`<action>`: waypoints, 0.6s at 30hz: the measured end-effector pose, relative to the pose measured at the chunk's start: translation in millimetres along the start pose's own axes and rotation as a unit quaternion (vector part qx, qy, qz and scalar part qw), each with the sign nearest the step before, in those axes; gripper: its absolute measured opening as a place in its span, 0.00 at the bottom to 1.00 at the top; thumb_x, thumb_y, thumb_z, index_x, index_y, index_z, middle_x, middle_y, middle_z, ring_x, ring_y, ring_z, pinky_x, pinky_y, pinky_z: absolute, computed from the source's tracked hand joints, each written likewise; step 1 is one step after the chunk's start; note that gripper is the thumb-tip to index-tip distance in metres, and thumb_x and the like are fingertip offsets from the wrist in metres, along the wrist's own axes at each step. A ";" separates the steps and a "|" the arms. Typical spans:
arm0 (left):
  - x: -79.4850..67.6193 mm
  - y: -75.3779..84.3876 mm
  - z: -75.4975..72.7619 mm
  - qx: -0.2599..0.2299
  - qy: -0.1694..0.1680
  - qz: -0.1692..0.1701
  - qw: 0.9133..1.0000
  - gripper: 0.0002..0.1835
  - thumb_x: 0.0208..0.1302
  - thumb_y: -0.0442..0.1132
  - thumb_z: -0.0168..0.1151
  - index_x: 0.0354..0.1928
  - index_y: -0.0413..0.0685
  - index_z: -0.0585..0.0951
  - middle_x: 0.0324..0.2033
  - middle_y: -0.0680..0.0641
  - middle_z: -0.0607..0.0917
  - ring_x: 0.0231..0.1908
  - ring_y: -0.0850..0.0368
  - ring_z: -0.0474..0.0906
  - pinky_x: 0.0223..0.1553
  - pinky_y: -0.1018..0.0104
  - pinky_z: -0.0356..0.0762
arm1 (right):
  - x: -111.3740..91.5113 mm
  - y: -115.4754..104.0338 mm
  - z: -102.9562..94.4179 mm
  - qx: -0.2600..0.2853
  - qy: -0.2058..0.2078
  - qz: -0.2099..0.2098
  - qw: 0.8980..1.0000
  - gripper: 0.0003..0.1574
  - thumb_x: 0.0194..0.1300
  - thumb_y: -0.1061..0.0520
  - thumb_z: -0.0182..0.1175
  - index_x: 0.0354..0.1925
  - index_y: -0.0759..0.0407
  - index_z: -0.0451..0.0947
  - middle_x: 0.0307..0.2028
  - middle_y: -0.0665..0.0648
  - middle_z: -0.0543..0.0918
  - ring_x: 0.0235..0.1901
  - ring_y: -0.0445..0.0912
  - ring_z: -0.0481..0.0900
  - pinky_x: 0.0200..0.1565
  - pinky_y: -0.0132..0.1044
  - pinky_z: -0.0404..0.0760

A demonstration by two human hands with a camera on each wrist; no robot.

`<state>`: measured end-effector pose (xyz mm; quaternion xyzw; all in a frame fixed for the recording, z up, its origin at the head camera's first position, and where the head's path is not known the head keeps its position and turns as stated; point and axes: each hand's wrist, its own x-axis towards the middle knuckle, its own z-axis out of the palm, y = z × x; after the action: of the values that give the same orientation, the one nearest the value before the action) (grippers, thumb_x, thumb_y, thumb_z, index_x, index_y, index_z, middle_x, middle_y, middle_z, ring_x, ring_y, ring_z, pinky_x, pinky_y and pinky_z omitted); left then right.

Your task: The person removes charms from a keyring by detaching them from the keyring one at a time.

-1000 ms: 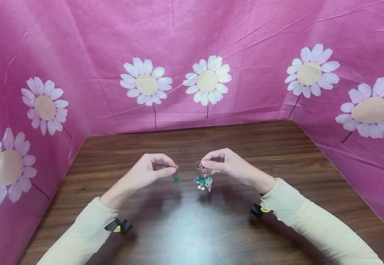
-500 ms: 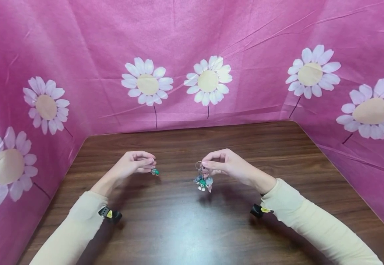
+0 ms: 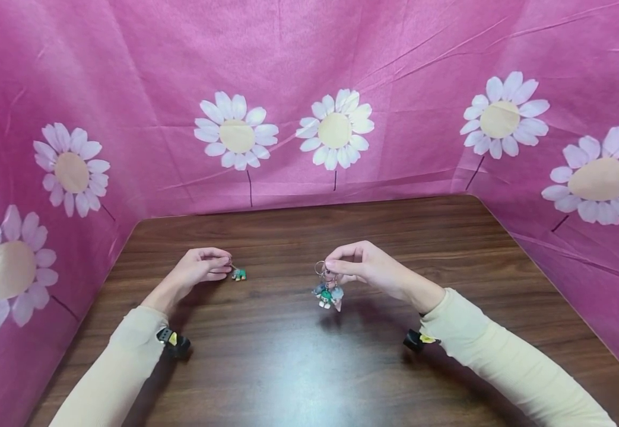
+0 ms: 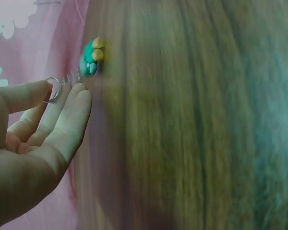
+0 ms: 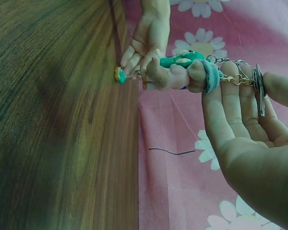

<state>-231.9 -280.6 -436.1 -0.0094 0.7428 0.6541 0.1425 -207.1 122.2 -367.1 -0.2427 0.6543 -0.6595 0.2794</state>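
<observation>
On the left, my left hand (image 3: 198, 268) pinches the metal ring (image 4: 59, 88) of a small keychain. Its green animal figure (image 3: 240, 274), with orange-yellow feet, dangles by a short chain right at the table surface, just beyond the fingertips. My right hand (image 3: 369, 265) is raised near the middle and pinches the rings (image 5: 260, 88) of several keychains together. Below those fingers hangs a cluster of charm figures (image 3: 326, 298): a green-and-white one, a blue-grey one and a pinkish one with a pale blue top. Parts of the figures overlap one another.
A dark wood-grain table (image 3: 309, 367) lies under both hands. Pink cloth (image 3: 288, 59) printed with white daisies encloses its back and both sides. Black wrist cameras (image 3: 174, 343) sit at the cuffs of the cream sleeves (image 3: 507, 350).
My left hand has moved left, away from the right hand, carrying the green animal keychain down to the table's left part. The right hand stays almost still with its bunch.
</observation>
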 end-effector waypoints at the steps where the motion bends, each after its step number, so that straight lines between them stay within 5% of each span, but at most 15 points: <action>1: 0.8 -0.9 -1.9 -0.002 0.006 -0.004 1.000 0.20 0.73 0.30 0.59 0.60 0.20 0.71 0.44 0.41 0.87 0.41 0.58 0.86 0.47 0.62 0.84 | 0.1 0.4 -0.2 0.001 -0.001 -0.001 1.000 0.17 0.74 0.61 0.59 0.51 0.76 0.78 0.37 0.59 0.87 0.38 0.49 0.87 0.52 0.49 0.83; 18: 5.6 -9.3 -38.5 0.047 0.048 -0.016 0.998 0.19 0.73 0.28 0.58 0.57 0.17 0.72 0.34 0.54 0.86 0.34 0.65 0.83 0.41 0.69 0.84 | -0.8 0.4 -1.2 0.005 -0.003 0.005 1.000 0.19 0.74 0.61 0.59 0.52 0.80 0.76 0.38 0.58 0.87 0.39 0.51 0.87 0.52 0.50 0.83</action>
<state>-243.0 -318.5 -442.4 -0.0456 0.7787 0.6147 0.1173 -207.3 123.6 -367.5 -0.2401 0.6513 -0.6604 0.2864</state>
